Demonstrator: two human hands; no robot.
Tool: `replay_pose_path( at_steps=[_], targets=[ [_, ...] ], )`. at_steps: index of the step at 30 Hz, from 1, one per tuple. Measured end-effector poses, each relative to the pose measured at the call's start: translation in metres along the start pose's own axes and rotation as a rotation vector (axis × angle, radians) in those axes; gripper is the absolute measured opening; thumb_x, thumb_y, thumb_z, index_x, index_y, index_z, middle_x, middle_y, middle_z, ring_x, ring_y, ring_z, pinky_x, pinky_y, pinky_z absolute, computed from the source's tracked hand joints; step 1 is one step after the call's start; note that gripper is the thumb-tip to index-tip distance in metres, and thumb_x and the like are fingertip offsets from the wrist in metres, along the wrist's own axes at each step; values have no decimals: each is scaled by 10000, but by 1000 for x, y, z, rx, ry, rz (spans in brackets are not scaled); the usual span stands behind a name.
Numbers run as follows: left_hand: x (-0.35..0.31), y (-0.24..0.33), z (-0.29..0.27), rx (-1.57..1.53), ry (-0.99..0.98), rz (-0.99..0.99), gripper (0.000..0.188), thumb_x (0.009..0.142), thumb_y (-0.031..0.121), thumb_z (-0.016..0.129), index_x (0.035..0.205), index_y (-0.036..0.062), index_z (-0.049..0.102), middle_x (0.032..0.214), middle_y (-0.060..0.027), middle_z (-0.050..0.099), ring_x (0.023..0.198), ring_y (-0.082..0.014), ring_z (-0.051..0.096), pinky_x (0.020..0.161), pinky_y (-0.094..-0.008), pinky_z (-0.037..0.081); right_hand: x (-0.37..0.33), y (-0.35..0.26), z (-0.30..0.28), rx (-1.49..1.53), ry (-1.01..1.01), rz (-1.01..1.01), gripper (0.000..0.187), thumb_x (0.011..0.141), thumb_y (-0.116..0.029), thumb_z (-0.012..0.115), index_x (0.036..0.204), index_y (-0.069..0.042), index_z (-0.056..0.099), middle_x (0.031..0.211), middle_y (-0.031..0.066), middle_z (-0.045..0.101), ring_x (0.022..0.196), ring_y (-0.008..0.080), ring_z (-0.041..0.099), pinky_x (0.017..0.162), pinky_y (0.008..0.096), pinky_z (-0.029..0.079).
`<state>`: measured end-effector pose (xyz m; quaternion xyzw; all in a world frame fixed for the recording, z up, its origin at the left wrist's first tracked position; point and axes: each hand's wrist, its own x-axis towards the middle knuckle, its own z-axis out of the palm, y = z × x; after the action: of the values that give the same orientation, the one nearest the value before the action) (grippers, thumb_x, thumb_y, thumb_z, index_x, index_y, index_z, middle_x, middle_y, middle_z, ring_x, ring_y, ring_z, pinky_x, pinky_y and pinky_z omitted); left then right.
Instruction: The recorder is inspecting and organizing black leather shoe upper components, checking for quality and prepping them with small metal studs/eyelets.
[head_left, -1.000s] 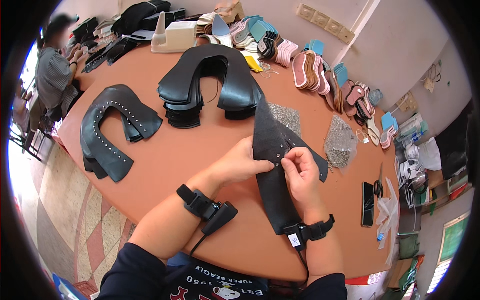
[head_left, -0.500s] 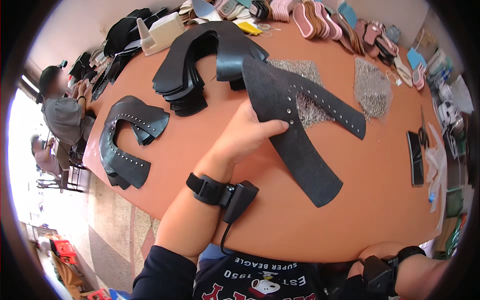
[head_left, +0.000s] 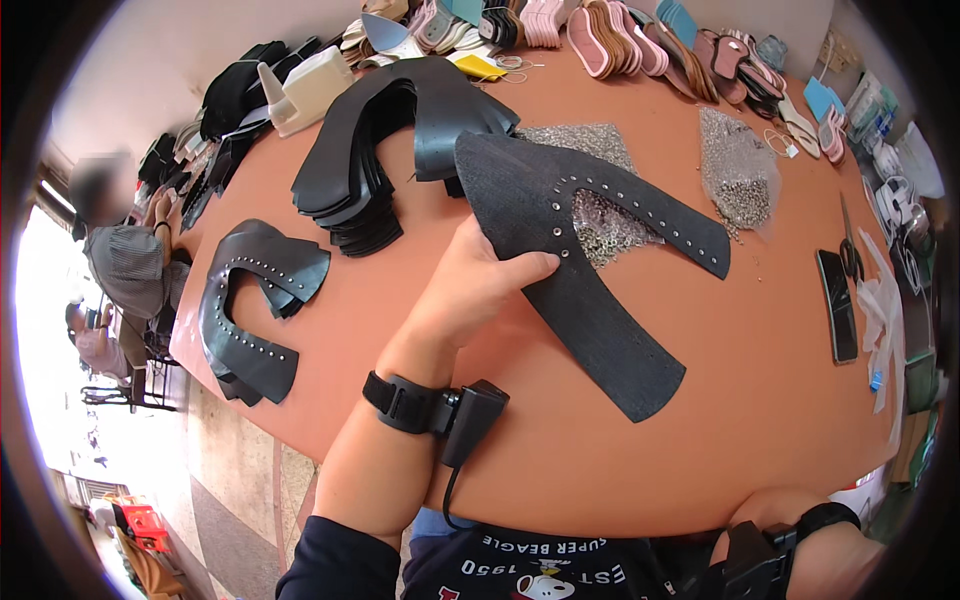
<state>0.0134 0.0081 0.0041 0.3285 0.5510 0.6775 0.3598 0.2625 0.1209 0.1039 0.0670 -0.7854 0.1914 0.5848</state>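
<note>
My left hand [head_left: 468, 278] grips a black U-shaped leather shoe upper [head_left: 590, 320] at its curved left part, thumb on top and the other fingers hidden beneath. Small round metal studs line its inner edge, and its dull, rough face is turned up. It is held over the table, partly covering a clear bag of small metal studs [head_left: 612, 228]. At the lower right table edge is my right hand [head_left: 765, 512], largely cut off by its wrist strap and device; its fingers cannot be made out.
Left on the orange table [head_left: 480, 440] lie studded uppers [head_left: 225, 340]; behind stands a stack of plain black uppers [head_left: 340, 170]. Another stud bag [head_left: 738, 175], a phone [head_left: 836, 305] and scissors [head_left: 850, 255] lie right. Insoles [head_left: 600, 40] line the back. A person [head_left: 125, 260] sits far left.
The view has shifted slightly. My left hand still holds the studded upper, now a little lower and farther left in the picture. My right hand stays at the table edge.
</note>
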Motion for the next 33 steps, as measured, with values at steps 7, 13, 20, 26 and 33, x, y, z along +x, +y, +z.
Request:
replay_pose_path(
  at_steps=[7, 13, 20, 26, 33],
  targets=[
    [6, 1, -11, -17, -31, -82, 419, 750, -63, 589, 1158, -25, 503, 1068, -83, 603, 986, -170, 583, 871, -313, 470, 22, 24, 13, -44, -188, -30, 203, 844, -64, 540, 1023, 28, 566, 1112, 126, 585, 920, 193, 595, 816, 300, 465],
    [2, 0, -21, -94, -79, -93, 478, 732, -63, 632, 1190, -5, 507, 1083, -66, 606, 989, -154, 582, 896, -307, 457, -11, 87, 80, -10, -776, 863, 133, 807, -80, 621, 902, 13, 634, 754, 59, 635, 707, 114, 588, 637, 265, 455],
    [1, 4, -12, -97, -128, -128, 613, 682, -92, 667, 1247, 9, 455, 1155, -46, 564, 1067, -148, 533, 932, -294, 430, -54, 121, 110, -88, -885, 809, 81, 749, -70, 644, 803, -10, 633, 819, 120, 627, 748, 261, 617, 670, 346, 480],
    [1, 4, -11, -76, -118, -101, 624, 685, -96, 661, 1258, 18, 444, 1160, -47, 557, 1070, -144, 528, 932, -295, 429, -60, 118, 112, -188, -910, 644, 87, 762, -66, 641, 817, -8, 605, 839, 106, 575, 754, 239, 597, 671, 336, 469],
    [0, 2, -10, -97, -146, -110, 624, 691, -93, 656, 1263, 24, 434, 1146, -45, 563, 1068, -142, 531, 929, -299, 431, -53, 80, 119, 415, -648, 799, 75, 803, -11, 631, 835, 31, 577, 1002, 74, 568, 769, 118, 598, 685, 235, 490]
  ],
)
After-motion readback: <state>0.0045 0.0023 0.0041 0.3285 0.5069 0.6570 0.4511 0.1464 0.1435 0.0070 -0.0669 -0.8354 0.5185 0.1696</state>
